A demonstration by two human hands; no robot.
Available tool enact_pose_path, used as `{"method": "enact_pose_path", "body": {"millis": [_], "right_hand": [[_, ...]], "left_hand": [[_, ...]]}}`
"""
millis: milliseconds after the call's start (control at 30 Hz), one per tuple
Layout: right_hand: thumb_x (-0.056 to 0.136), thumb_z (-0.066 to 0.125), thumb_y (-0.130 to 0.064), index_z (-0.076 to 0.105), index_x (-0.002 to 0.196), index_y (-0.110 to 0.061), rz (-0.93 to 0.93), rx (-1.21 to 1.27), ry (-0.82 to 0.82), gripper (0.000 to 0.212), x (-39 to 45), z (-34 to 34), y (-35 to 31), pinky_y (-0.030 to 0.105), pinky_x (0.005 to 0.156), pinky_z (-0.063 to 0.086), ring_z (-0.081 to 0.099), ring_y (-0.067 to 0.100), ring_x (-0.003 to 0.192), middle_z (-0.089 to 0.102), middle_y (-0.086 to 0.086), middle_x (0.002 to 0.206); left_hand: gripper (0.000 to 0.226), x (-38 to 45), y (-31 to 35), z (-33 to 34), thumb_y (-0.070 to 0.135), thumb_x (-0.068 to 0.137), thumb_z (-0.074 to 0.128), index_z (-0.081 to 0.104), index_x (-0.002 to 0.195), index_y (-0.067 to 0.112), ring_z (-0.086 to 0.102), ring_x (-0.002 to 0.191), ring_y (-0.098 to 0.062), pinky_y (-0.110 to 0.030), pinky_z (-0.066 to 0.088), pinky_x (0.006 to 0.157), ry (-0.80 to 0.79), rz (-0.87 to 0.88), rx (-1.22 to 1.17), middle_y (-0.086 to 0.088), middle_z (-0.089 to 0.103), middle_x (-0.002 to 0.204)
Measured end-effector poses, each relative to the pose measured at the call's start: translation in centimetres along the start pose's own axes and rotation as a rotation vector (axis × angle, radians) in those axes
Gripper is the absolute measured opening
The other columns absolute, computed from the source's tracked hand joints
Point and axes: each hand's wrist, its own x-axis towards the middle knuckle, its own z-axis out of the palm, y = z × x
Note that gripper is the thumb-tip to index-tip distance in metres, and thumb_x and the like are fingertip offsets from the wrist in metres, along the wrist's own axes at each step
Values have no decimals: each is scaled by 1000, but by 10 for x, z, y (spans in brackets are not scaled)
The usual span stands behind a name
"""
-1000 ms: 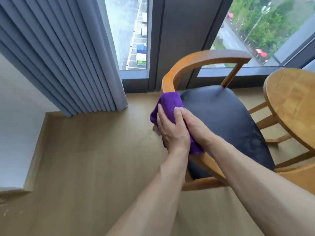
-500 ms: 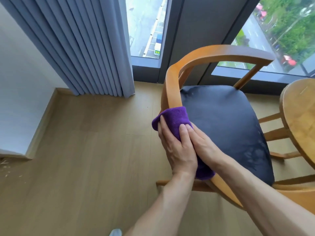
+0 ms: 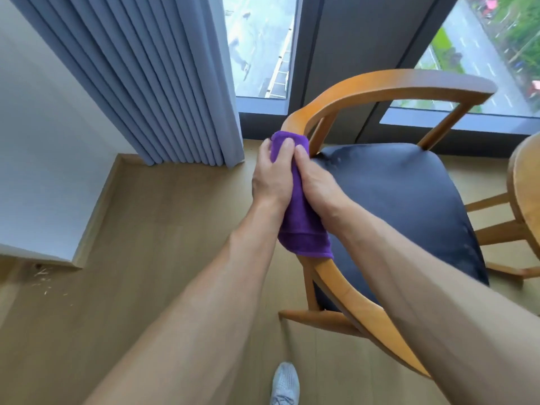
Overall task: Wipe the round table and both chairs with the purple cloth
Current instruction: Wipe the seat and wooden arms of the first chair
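The cloth [image 3: 298, 206] is wrapped over the curved wooden rail [image 3: 344, 95] of the chair [image 3: 403, 200], on the rail's left stretch beside the seat. The cloth lies lengthwise along the rail: its far end bunches at the point where the rail bends toward the window, and its near end hangs loose over the rail closer to the person.

Hand state:
- Left hand [image 3: 273, 176]: on the outer side of the rail, fingers curled over the far end of the cloth, gripping it against the wood
- Right hand [image 3: 317, 182]: on the inner, seat side, fingers curled round the cloth; thumb position cannot be seen
- Both hands touch each other across the cloth, at the same station along the rail; neither is nearer the unwiped stretch

Governing relation: the rail's long axis runs away from the person here, then curves right across the back of the chair toward its far arm. Judged from this, the next stroke should follow that curve, up and to the right, with both hands sliding the cloth as a sleeve round the wood.

The table [image 3: 526, 185] shows only as an edge at the far right, well apart from both hands. A second chair is not in view
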Motion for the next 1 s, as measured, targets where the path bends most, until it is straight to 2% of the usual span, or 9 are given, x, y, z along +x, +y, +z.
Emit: {"method": "enact_pose_path", "body": {"millis": [233,367,533,633,733,800,867,933,1000], "right_hand": [[102,30,-57,65,123,-24,-53,-163,-108,52,-70,-14,36,27,93,41,61,15,111,68,-2,118],[98,28,-66,68,108,-28,52,-438,-225,56,-111,-43,66,34,96,46,64,17,101,71,-4,107],[91,29,-75,65,89,-22,140,-927,-196,64,-159,-94,86,37,75,44,60,21,87,66,-4,87],[90,25,-76,58,84,-23,17,-1152,-51,62,-172,-103,104,36,74,35,61,24,95,66,-2,89],[85,24,-81,68,97,-25,-105,-1137,142,71,-176,-99,124,37,92,38,58,21,110,68,-2,100],[79,24,-82,72,107,-26,-184,-998,297,78,-179,-94,135,35,103,35,57,19,116,69,-3,105],[80,30,-73,74,101,-23,-238,-888,438,70,-182,-88,144,36,102,39,61,20,110,71,-2,99],[88,38,-53,75,96,-19,-241,-790,521,51,-182,-85,149,38,98,43,64,23,102,73,1,94],[89,42,-27,74,101,-13,-246,-658,588,36,-182,-84,146,42,95,46,65,29,97,73,6,95]], "left_hand": [[73,-76,-45,10,72,82,38,48,142,32,51,131,-16,-40,38,113,164,-8,-19,5,56,142],[67,-139,-71,31,56,100,40,27,155,21,34,145,-23,-39,27,119,206,-188,-78,-5,36,159],[124,-208,-100,56,104,57,18,38,146,21,50,131,-33,-49,40,110,-28,-462,-88,-10,51,146],[93,-214,-101,49,82,82,28,44,142,13,53,128,-35,-46,41,109,-137,-410,134,-15,54,143],[93,-205,-92,26,86,77,26,55,131,17,62,114,-34,-46,50,101,-332,-395,361,-12,62,132],[73,-196,-74,11,78,87,28,59,115,17,70,95,-30,-39,56,86,-485,-327,567,-10,69,115],[59,-184,-54,1,60,98,37,67,95,8,72,70,-27,-37,59,67,-589,-236,806,-11,75,89],[57,-178,-31,0,48,97,46,71,71,4,71,62,-32,-43,61,66,-606,64,1093,-10,72,65],[49,-178,-17,9,37,94,50,64,61,5,67,69,-36,-43,57,69,-537,476,1268,-10,68,62]]}}
